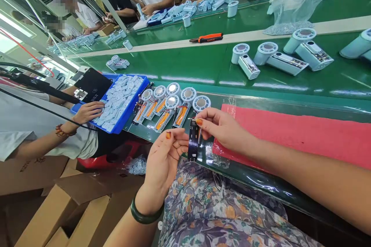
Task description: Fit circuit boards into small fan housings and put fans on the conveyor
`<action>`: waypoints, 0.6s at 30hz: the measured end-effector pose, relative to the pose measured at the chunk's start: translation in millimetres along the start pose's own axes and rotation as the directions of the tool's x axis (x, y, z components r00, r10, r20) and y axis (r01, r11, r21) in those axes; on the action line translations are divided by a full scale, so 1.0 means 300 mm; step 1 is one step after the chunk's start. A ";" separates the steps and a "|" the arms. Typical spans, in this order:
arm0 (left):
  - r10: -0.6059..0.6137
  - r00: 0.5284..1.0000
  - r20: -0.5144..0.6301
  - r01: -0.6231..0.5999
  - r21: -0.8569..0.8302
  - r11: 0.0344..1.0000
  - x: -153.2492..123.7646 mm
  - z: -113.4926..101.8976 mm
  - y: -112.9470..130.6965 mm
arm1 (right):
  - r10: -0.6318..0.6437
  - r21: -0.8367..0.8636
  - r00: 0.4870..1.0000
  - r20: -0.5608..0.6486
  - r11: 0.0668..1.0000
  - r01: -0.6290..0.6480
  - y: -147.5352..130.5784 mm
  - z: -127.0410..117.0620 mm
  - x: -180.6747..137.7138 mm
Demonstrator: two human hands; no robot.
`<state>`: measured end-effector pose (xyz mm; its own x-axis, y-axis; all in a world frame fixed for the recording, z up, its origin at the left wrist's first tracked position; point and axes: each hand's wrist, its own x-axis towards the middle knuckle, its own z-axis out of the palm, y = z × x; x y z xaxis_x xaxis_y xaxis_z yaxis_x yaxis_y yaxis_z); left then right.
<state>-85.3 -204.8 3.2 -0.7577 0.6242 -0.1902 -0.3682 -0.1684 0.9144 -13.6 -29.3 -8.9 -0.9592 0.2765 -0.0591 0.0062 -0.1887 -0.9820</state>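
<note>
A narrow black circuit board (193, 142) stands upright at the table's front edge, in front of my body. My right hand (216, 125) pinches it near its upper end between thumb and fingers. On the board's other side is my left hand (166, 154), palm turned up and fingers loosely bent apart. Its fingertips come close to the board's left edge; whether they touch it I cannot tell. Just beyond my hands lie several light-blue handheld fan bodies (181, 115), with round heads and open handles showing orange batteries and wires.
A blue tray (123, 121) of small light-blue parts stands at the left, with a co-worker's hand (88, 112) in it. A red mat (290, 135) covers the table at right. Farther back are fan bodies (249, 66), orange-handled pliers (207, 38) and other workers. Cardboard boxes (55, 204) stand lower left.
</note>
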 end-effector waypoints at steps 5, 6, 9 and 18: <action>-0.210 0.974 0.084 0.218 -0.099 0.971 -0.011 0.026 -0.038 | -0.028 -0.018 0.999 -0.016 0.999 0.028 0.004 0.012 -0.015; -0.229 0.969 0.094 0.240 -0.119 0.964 -0.012 0.030 -0.045 | -0.032 -0.035 0.999 -0.017 0.999 0.032 0.005 0.013 -0.017; -0.261 0.958 0.118 0.278 -0.165 0.946 -0.007 0.034 -0.059 | -0.030 -0.087 0.999 -0.035 0.996 0.027 0.010 0.014 -0.020; -0.283 0.947 0.152 0.309 -0.197 0.930 0.010 0.041 -0.068 | -0.020 -0.061 1.000 0.002 0.998 0.021 0.033 0.015 -0.025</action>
<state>-73.5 -190.2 -11.8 -0.5313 0.7551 -0.3842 -0.6830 -0.1134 0.7216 -7.6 -37.4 -17.3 -0.9598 0.2782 -0.0386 0.0038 -0.1248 -0.9922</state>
